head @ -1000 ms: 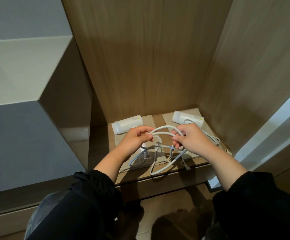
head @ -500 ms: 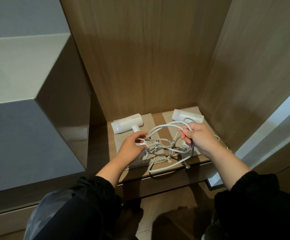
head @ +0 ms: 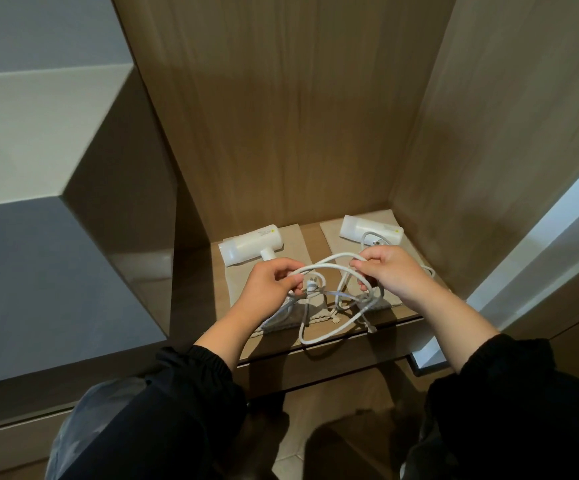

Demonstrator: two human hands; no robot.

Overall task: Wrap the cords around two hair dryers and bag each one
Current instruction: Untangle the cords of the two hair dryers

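Two white hair dryers lie on a low wooden shelf [head: 398, 323], each on a flat beige cloth bag. The left dryer [head: 250, 244] rests on the left bag [head: 291, 237]; the right dryer [head: 371, 232] rests on the right bag [head: 333, 230]. A tangled white cord [head: 326, 265] arches between my hands and hangs in loops over the shelf's front edge. My left hand [head: 270, 286] pinches the cord near the left dryer's handle. My right hand [head: 390, 275] grips a bundle of cord loops in front of the right dryer.
The shelf sits in a narrow wooden alcove with a back panel [head: 281, 116] and a right side wall [head: 495, 150]. A grey and white cabinet block [head: 38, 202] juts out on the left. A white door edge [head: 537, 244] runs down the right.
My left hand has risen from the shelf and pinched the cord. My right hand has dropped slightly and come towards me. The cord loop is now stretched between both hands.
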